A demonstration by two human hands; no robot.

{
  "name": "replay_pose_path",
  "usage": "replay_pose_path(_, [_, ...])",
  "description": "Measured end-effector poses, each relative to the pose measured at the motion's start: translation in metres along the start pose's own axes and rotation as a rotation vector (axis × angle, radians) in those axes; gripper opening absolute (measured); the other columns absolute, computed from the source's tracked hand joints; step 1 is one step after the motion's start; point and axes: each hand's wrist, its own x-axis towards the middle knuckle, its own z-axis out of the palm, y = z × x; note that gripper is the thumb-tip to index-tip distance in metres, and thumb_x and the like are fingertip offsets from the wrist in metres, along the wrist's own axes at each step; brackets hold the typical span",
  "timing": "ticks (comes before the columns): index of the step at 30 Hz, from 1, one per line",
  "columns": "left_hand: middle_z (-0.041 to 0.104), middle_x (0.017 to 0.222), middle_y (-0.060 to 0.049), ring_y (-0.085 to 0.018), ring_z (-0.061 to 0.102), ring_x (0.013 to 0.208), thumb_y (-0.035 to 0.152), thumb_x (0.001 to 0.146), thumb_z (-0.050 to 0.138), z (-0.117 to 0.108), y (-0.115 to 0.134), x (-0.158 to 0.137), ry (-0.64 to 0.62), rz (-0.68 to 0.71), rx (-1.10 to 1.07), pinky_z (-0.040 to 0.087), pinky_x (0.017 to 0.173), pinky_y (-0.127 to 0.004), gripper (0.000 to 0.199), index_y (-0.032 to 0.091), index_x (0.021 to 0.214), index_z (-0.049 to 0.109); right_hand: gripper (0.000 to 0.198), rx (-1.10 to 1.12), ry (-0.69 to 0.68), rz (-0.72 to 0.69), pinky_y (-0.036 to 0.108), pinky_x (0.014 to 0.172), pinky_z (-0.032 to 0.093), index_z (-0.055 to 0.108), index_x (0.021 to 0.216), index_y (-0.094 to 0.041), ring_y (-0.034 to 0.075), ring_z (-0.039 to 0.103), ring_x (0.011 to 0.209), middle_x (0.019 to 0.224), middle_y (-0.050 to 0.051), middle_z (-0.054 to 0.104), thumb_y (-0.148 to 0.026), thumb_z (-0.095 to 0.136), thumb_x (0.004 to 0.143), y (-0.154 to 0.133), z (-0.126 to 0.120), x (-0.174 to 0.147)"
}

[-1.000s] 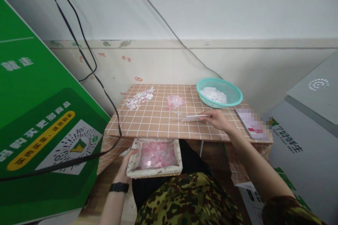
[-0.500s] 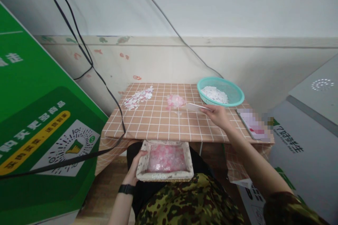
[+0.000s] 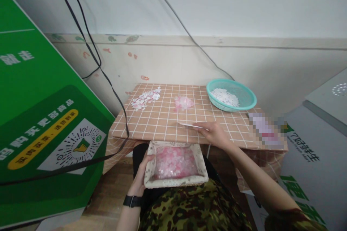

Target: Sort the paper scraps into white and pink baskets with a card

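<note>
Basket (image 3: 176, 183): likely light, soft-lined; left hand (image 3: 142, 174) clamped on its side.
Card (image 3: 187, 125): likely stiff; juts leftward from right hand (image 3: 216, 134), end pinched.

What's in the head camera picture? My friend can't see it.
The left hand holds a lined basket of pinkish bits before a checked table; the right hand holds a thin white piece over the table. Farther back are a whitish pile, a pink pile and a teal basket of white pieces.
</note>
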Motion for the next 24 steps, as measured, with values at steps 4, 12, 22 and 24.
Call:
replay_pose_path(4, [0.076, 0.083, -0.011, -0.030, 0.071, 0.079, 0.029, 0.073, 0.064, -0.004, 0.001, -0.008, 0.015, -0.004, -0.005, 0.055, 0.064, -0.037, 0.046, 0.012, 0.115, 0.061, 0.027, 0.080, -0.140, -0.040, 0.031, 0.078, 0.053, 0.071, 0.106, -0.028, 0.020, 0.069, 0.089, 0.101, 0.003, 0.072, -0.033, 0.050, 0.091, -0.027, -0.001, -0.014])
replay_pose_path(12, [0.076, 0.082, -0.011, -0.030, 0.071, 0.077, 0.031, 0.073, 0.062, -0.006, 0.002, -0.014, 0.046, -0.013, 0.032, 0.055, 0.061, -0.036, 0.045, 0.013, 0.114, 0.062, 0.029, -0.145, 0.292, 0.119, 0.033, 0.067, 0.052, 0.072, 0.104, -0.024, 0.025, 0.069, 0.079, 0.093, 0.006, 0.074, -0.038, 0.052, 0.089, 0.016, 0.003, 0.031])
replay_pose_path(22, [0.076, 0.086, -0.013, -0.030, 0.071, 0.083, 0.031, 0.074, 0.062, -0.018, -0.004, -0.002, -0.025, -0.009, -0.008, 0.055, 0.069, -0.037, 0.047, 0.010, 0.116, 0.061, 0.024, -0.098, 0.044, -0.002, 0.029, 0.069, 0.050, 0.073, 0.102, -0.027, 0.021, 0.069, 0.080, 0.093, 0.002, 0.074, -0.034, 0.056, 0.087, 0.021, 0.012, 0.057])
replay_pose_path(24, [0.076, 0.086, -0.012, -0.030, 0.071, 0.083, 0.032, 0.073, 0.063, -0.020, -0.004, -0.002, -0.014, -0.021, 0.005, 0.055, 0.068, -0.037, 0.047, 0.011, 0.116, 0.062, 0.023, -0.067, 0.053, -0.021, 0.029, 0.070, 0.050, 0.073, 0.101, -0.028, 0.021, 0.069, 0.082, 0.094, 0.002, 0.074, -0.034, 0.056, 0.087, 0.019, 0.011, 0.059])
